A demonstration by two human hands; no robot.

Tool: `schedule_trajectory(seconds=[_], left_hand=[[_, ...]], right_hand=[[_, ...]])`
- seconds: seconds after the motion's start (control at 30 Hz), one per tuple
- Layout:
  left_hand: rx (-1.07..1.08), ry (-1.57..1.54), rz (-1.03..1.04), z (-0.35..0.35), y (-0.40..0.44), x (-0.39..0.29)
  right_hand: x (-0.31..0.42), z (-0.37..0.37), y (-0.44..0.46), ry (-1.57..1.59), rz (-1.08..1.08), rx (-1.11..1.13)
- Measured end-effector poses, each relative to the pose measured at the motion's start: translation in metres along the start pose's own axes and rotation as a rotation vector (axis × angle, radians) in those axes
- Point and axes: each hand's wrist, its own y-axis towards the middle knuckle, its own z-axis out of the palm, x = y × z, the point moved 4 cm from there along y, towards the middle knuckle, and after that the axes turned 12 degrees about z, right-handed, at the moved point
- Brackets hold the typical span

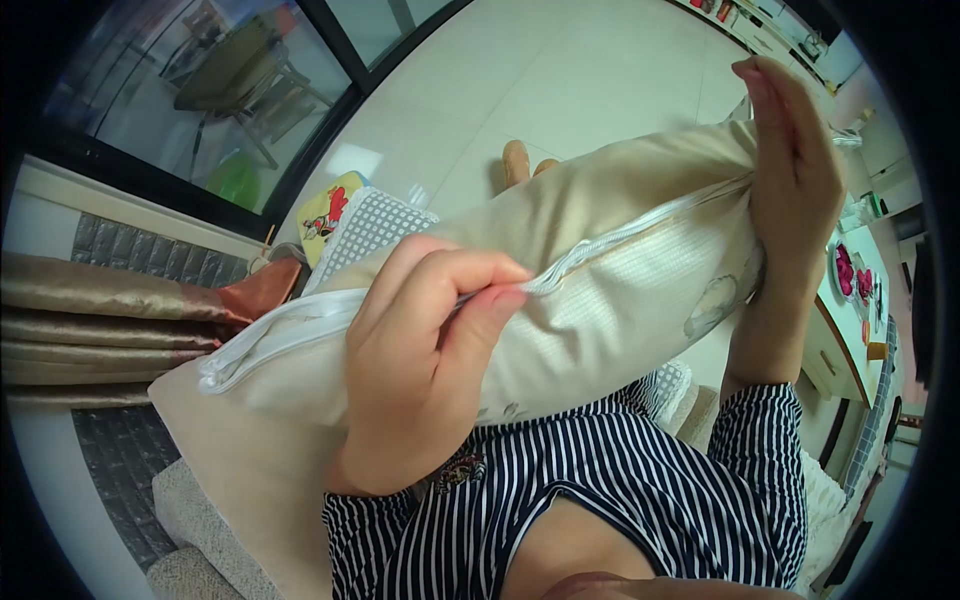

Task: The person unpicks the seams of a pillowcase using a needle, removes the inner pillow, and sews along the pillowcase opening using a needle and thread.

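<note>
A long cream cushion (620,320) with a faint grey print lies across my lap. A white zipper (640,232) runs along its upper side, and a white end of it hangs at the left. My left hand (425,350) pinches the zipper edge between thumb and fingers near the cushion's middle. At the far right end, my right hand (797,165) is against the cushion, its fingers stretched upward. Part of that end is hidden behind the hand.
Below is a beige cushion (240,470) on a grey seat. A dotted grey cushion (375,225) and a colourful item (328,212) lie behind. Brown curtains (110,325) hang left. A white table (845,300) with pink things stands right. Beyond the glass door are chairs.
</note>
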Motion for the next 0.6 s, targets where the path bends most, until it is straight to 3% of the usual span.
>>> schedule_trajectory(seconds=[0.03,0.1,0.17,0.23,0.3,0.6], left_hand=[[0.038,0.028,0.045,0.001,0.004,-0.001],[0.066,0.067,0.039,0.011,0.008,0.017],[0.091,0.198,0.117,0.023,0.008,0.032],[0.123,0.309,0.200,0.036,0.010,0.031],[0.076,0.340,0.401,0.041,0.012,0.020],[0.254,0.513,0.315,0.018,0.008,0.007]], right_hand=[[0.002,-0.001,-0.002,-0.074,0.136,0.073],[-0.002,0.016,-0.006,-0.162,0.051,0.117],[0.000,0.034,-0.019,-0.082,0.039,0.191],[0.024,0.041,-0.040,0.162,0.239,0.199],[0.056,0.044,-0.064,0.270,0.190,0.223],[0.046,0.059,-0.071,0.300,0.136,0.109]])
